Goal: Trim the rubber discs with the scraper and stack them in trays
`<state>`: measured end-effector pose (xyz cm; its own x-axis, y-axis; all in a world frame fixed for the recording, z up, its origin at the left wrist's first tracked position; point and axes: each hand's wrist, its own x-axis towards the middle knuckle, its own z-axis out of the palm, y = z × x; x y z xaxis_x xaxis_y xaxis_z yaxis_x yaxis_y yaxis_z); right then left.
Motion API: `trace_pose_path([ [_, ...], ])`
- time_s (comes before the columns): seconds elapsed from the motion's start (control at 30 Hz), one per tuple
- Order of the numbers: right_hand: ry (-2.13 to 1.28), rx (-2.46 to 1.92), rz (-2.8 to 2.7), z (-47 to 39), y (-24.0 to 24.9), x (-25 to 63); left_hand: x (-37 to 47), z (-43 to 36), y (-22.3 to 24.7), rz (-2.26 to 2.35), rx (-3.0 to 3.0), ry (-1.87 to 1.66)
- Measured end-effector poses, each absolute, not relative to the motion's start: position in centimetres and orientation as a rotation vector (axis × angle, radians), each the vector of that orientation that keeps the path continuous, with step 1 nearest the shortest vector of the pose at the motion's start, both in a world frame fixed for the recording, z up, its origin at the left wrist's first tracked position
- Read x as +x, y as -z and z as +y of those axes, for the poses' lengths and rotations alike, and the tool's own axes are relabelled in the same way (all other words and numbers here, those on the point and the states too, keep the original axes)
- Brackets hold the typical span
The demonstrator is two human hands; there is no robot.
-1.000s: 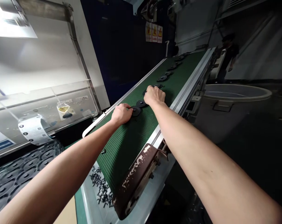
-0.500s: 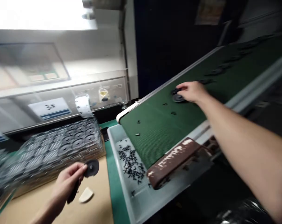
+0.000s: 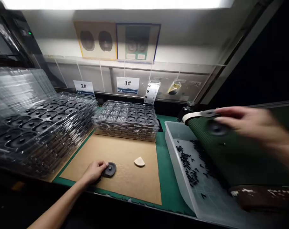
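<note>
My left hand [image 3: 94,171] pinches a dark round disc with a small central stub [image 3: 110,170] low over the brown board [image 3: 132,187]. Something dark shows beneath that palm, too hidden to name. Over the near end of the green conveyor belt [image 3: 244,159], my right hand [image 3: 256,125] is smeared by motion. Its thumb and fingers grip a dark disc [image 3: 217,128], and a second grey disc [image 3: 208,113] shows at its fingertips. A cream wedge-shaped piece [image 3: 139,162] lies on the board, right of my left hand.
Clear trays filled with dark discs [image 3: 51,117] are stacked at left; a smaller tray stack [image 3: 132,119] stands behind the board. A translucent bin [image 3: 180,171] under the belt's end holds many small black bits [image 3: 191,175]. Cards [image 3: 127,85] hang along the back.
The view has swung left. My right hand has come back from farther up the belt with the discs in its grip. My left hand has lowered its disc towards the board.
</note>
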<state>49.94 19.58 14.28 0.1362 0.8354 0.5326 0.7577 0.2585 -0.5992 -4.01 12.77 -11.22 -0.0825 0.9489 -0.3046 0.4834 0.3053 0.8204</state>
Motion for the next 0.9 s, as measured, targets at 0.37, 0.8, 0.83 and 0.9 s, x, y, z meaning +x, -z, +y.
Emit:
trace_pose_path([
  [0.37, -0.736, -1.561, -1.554, 18.8, 10.2, 14.1, -5.5, 12.3, 13.5, 1.689, 1.362, -0.725],
  [0.8, -0.953, -1.487, -1.588, 5.7, 11.5, 14.9, -4.7, 10.0, 13.2, 1.723, 1.171, -1.096],
  [0.83, -1.004, -1.427, -1.673, 3.8, 11.5, 14.4, -4.3, 9.1, 12.8, 1.728, 1.163, -1.142],
  [0.9, -1.064, -1.325, -1.750, 0.5, 11.5, 13.2, -3.1, 6.9, 11.7, 1.717, 1.157, -1.212],
])
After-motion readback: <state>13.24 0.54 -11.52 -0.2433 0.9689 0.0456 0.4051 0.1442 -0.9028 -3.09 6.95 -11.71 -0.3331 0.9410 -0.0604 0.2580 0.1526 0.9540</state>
